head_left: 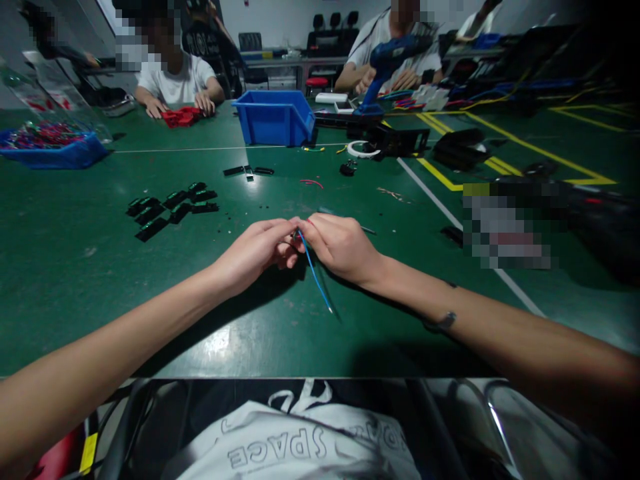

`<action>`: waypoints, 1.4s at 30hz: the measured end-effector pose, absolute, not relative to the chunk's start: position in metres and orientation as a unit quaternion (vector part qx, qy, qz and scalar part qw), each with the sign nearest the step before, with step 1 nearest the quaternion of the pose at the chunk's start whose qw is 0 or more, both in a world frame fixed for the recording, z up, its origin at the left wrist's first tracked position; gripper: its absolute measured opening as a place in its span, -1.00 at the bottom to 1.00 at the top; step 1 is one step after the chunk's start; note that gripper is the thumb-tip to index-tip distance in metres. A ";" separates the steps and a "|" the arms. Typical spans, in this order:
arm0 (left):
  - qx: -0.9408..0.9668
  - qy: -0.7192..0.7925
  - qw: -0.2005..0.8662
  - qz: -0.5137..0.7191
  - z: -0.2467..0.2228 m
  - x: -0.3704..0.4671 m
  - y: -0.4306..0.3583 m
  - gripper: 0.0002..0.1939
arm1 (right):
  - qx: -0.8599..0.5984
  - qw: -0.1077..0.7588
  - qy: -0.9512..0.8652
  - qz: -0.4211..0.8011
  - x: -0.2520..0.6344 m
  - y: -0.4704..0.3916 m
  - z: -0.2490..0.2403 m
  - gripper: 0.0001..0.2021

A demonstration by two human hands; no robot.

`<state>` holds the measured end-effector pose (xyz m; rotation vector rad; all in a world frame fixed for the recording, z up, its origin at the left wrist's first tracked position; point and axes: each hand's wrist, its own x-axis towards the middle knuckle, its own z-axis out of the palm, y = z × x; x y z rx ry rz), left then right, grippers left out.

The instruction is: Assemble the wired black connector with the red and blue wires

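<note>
Blue wire point(314, 270): hangs from the pinched fingertips of the left hand point(267, 247) and right hand point(345, 247), both closed, above the table's point(240, 340) near edge. Black parts point(173, 205) lie left of the hands.

White garment point(300, 460), outlined "SPACE" lettering point(277, 447), white drawstrings point(306, 399); dark marks point(445, 323), right forearm point(480, 313).

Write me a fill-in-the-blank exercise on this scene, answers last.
1. The wire hanging below the left hand and right hand is mostly ____ in colour.
2. The table under the hands is ____ in colour.
3. The black parts lie on the person's ____ side of both hands.

Answers: blue; green; left
</note>
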<state>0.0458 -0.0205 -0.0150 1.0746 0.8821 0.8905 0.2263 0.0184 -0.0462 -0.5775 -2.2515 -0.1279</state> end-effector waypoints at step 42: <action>0.454 0.382 0.734 0.331 -0.022 0.049 -0.023 -0.56 | -0.252 0.378 -0.883 -0.119 0.229 0.014 -0.041 -0.62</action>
